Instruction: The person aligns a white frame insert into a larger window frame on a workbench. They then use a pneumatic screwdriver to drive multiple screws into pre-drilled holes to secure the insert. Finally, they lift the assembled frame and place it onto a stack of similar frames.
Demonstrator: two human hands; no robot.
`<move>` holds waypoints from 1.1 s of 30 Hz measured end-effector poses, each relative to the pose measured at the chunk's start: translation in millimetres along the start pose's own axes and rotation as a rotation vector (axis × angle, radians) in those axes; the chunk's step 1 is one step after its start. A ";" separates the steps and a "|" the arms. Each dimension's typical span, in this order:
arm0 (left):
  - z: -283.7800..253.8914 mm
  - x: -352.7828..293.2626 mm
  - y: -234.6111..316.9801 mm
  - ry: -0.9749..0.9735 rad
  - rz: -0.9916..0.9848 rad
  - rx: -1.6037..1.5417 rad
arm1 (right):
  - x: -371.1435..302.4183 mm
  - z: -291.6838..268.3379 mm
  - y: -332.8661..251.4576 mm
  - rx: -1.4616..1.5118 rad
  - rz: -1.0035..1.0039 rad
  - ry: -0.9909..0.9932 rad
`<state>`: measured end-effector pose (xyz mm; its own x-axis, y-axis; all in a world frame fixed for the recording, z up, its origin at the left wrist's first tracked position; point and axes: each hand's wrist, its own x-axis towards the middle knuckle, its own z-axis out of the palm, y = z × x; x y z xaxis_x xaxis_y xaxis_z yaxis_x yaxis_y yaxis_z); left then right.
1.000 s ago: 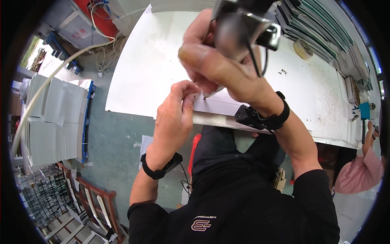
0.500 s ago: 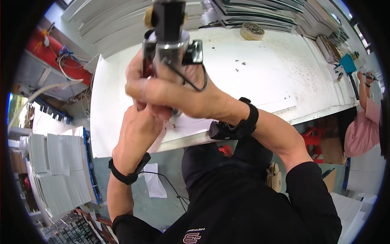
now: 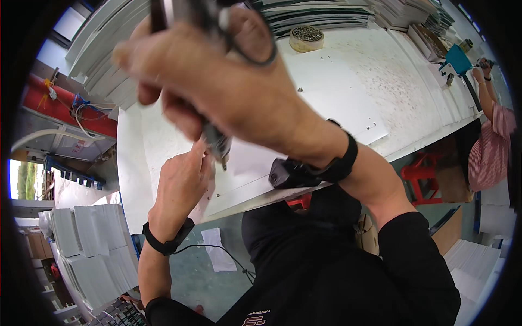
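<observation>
My right hand [image 3: 217, 92], blurred by motion, is wrapped around a hand-held power screwdriver [image 3: 218, 145]. A dark cord loops at the tool's upper end, and its bit points down over a white panel [image 3: 255, 157]. My left hand [image 3: 182, 176] is beside the bit with thumb and fingers drawn together. Whatever those fingertips hold, if anything, is too small or hidden to make out. One small screw [image 3: 218, 195] lies on the panel near its front edge, and a few other screws [image 3: 300, 89] are scattered farther back.
A round tub of screws [image 3: 306, 39] stands at the back of the white table [image 3: 429, 117]. Stacked boards [image 3: 321, 16] line the far side. At right are a teal-headed tool [image 3: 458, 60] and another person's arm [image 3: 488, 98]. White stacks [image 3: 89, 233] stand lower left.
The screwdriver and my right hand have shifted left and look larger. My left hand now sits lower, apart from the tool's body. The whole view has turned slightly.
</observation>
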<state>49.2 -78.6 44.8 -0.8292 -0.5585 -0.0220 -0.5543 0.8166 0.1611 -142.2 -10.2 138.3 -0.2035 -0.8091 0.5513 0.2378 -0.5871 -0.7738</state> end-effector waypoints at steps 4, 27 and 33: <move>-8.8 50.1 47.8 0.227 0.184 -0.322 | 4.8 -63.0 -27.8 -0.130 -0.056 0.143; 39.6 134.5 73.4 0.223 0.425 -0.145 | -23.1 -122.1 -40.5 -0.214 -0.189 0.440; 8.4 92.3 56.4 0.076 0.229 -0.764 | -15.3 -110.8 -32.8 -0.015 -0.240 0.431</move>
<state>-59.3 -82.9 43.6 -0.8942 -0.4195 0.1561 -0.1453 0.6019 0.7853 -252.1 24.3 120.7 -0.6261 -0.5647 0.5377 0.1229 -0.7525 -0.6471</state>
